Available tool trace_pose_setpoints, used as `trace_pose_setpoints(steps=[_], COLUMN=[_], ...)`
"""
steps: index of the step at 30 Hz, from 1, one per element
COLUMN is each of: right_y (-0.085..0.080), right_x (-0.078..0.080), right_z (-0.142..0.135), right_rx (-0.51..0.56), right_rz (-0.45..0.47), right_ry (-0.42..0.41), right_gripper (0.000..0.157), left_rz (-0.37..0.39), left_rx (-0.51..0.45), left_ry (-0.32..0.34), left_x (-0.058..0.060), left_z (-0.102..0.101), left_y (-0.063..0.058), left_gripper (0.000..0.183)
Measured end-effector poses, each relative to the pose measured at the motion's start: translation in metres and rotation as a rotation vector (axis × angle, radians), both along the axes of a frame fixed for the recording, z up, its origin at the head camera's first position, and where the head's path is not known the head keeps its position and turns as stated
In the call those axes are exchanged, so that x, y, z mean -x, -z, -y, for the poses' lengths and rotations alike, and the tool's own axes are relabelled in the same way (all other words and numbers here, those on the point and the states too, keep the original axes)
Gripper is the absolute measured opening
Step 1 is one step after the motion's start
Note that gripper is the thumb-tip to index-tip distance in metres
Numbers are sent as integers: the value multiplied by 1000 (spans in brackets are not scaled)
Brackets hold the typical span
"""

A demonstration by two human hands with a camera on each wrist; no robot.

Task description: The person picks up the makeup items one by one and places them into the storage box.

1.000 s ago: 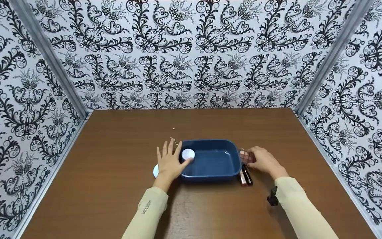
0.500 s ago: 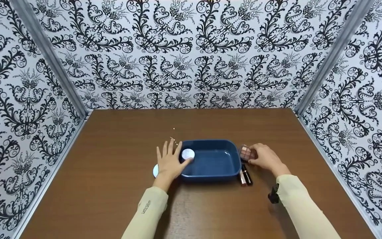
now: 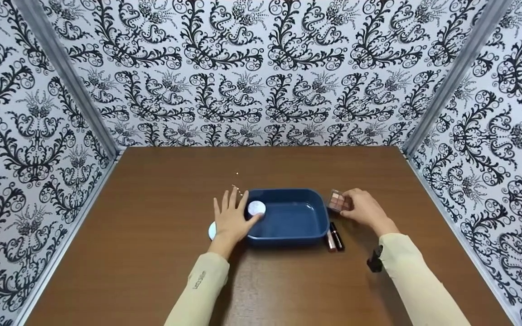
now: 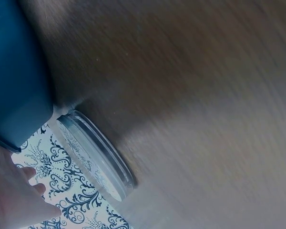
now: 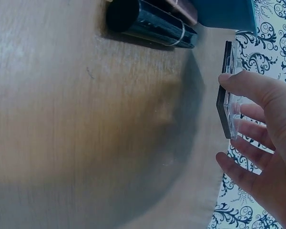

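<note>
My left hand rests at the left end of a blue rectangular bin, fingers spread and thumb over the rim. Inside the bin, by that thumb, is a white round disc. A flat round case with a mirror-like face lies outside the bin, partly hidden by this hand in the head view. Just right of the bin, my right hand pinches an eyeshadow palette with several pinkish-brown pans. In the right wrist view the palette stands edge-on between thumb and fingers.
A black tube with a thin pale band and a pinkish tube lie side by side against the bin's right end. A thin strand with bright specks lies behind my left fingers. Patterned walls enclose the brown table.
My right hand has moved away from me with the palette, up along the bin's right side, showing more of the palette's face. My left hand and the bin stay in place.
</note>
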State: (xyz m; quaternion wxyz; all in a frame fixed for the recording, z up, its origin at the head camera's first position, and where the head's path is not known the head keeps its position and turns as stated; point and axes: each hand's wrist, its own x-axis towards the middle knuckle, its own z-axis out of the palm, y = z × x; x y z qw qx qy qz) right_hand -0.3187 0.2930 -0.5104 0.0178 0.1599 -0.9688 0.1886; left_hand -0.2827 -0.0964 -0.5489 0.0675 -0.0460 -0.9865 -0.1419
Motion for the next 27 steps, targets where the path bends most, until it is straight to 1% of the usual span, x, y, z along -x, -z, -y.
trace_pose_setpoints(steps=[2,5,14,19,21,27], right_y=[-2,-4,-12,-18,-19,-21], right_x=[1,3,3,3,3,5], right_z=[0,0,4,8,9,9], right_rx=[4,1,10,20,23,8], right_rz=[-5,-7,-5,0,3,-44], right_ry=[1,2,7,9,13,2], right_gripper=[50,51,52,52,53,54], left_rz=[-9,0,11,-13,-8,12], left_rx=[0,14,1,-10,-1,0], left_ry=[0,0,5,11,10,12], left_x=[1,2,0,2,2,0], left_z=[0,0,0,1,2,1], left_y=[0,0,-2,2,3,-1], left_gripper=[87,88,87,89,89,87])
